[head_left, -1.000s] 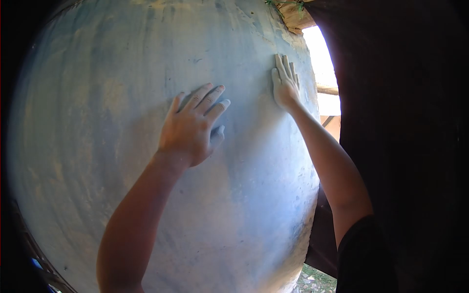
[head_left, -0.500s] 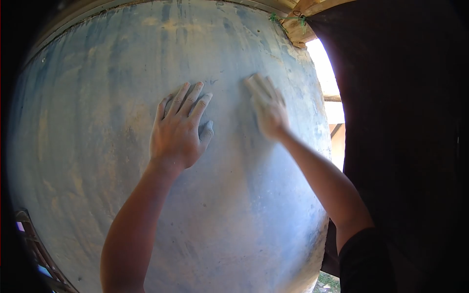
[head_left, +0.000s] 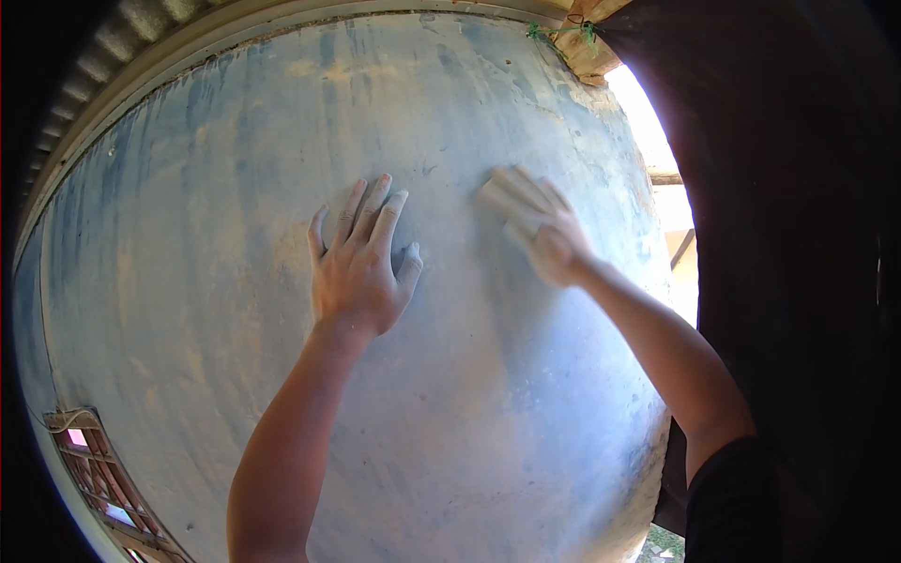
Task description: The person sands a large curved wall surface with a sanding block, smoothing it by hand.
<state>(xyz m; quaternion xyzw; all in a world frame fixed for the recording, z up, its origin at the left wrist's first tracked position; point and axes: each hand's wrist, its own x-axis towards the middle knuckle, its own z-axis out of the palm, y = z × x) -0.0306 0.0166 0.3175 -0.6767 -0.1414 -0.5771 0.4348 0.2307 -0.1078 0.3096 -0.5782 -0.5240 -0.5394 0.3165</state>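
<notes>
A tall wall [head_left: 188, 310], blue-grey with streaks and tan patches, fills most of the view. My left hand [head_left: 364, 258] lies against it near the centre, fingers spread upward and thumb out to the right, with pale powder on the fingertips. To its right, my right hand [head_left: 537, 220] is at the wall too, palm side toward it, fingers stretched up and left and somewhat blurred. Its fingers also look pale and dusty. Neither hand shows an object in it.
Dark cloth [head_left: 798, 235] hangs along the right side. A wooden beam [head_left: 584, 52] with green string meets the wall's upper right corner. At the lower left is a barred window [head_left: 108, 483]. Corrugated roofing [head_left: 122, 38] runs along the upper left.
The camera view has shifted, so more of the roofing and window shows. My right hand has tilted further to the left at the wall. My left hand keeps about the same place on it.
</notes>
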